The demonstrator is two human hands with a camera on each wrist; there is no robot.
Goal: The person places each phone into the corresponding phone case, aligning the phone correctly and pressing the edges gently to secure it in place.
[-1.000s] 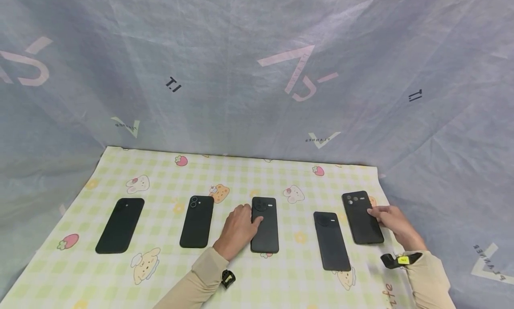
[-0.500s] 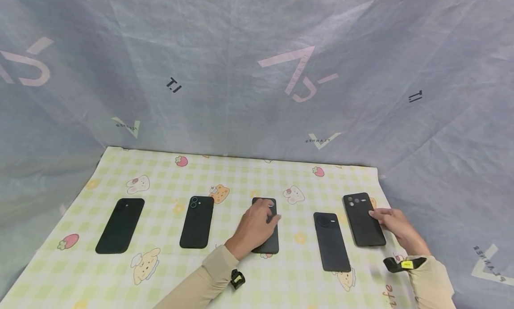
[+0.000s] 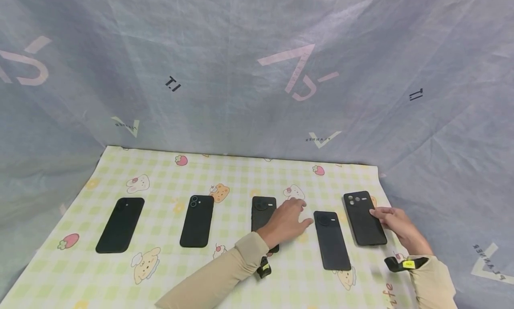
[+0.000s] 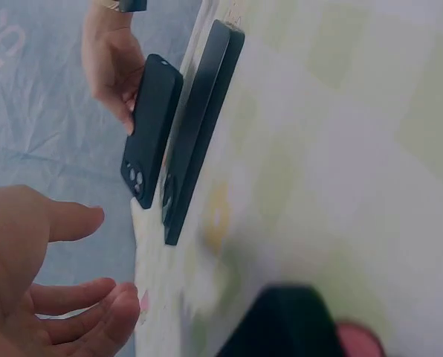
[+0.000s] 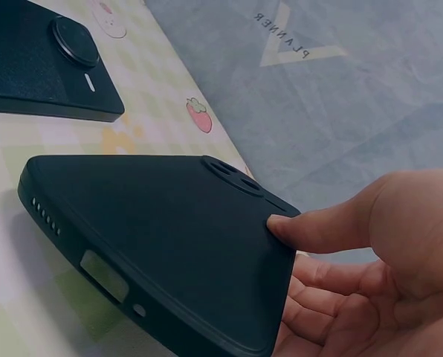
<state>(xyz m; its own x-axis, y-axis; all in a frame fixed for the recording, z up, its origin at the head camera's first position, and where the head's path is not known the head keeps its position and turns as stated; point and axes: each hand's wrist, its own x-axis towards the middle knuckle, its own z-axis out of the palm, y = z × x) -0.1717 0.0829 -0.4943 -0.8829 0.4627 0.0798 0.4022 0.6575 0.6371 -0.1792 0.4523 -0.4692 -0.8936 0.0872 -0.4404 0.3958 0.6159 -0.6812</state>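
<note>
My right hand pinches a black phone case by its right edge, thumb on the back and fingers underneath. In the right wrist view, light cloth shows through the port cutout of the case, which is tilted and raised off the table at least in part. My left hand holds nothing, its fingers and thumb spread apart above the table. Its wrist passes over a black phone with a round camera, hiding part of it. Just right of the left fingertips lies another dark phone with a round camera.
A black phone with two stacked lenses lies left of centre, and another black phone-shaped item lies farther left. The checked tablecloth meets grey-blue fabric at the back and sides.
My left hand has moved right, from the left edge of the middle phone, across it, towards the phone beside the case. My right hand keeps its grip on the case, shifting only slightly.
</note>
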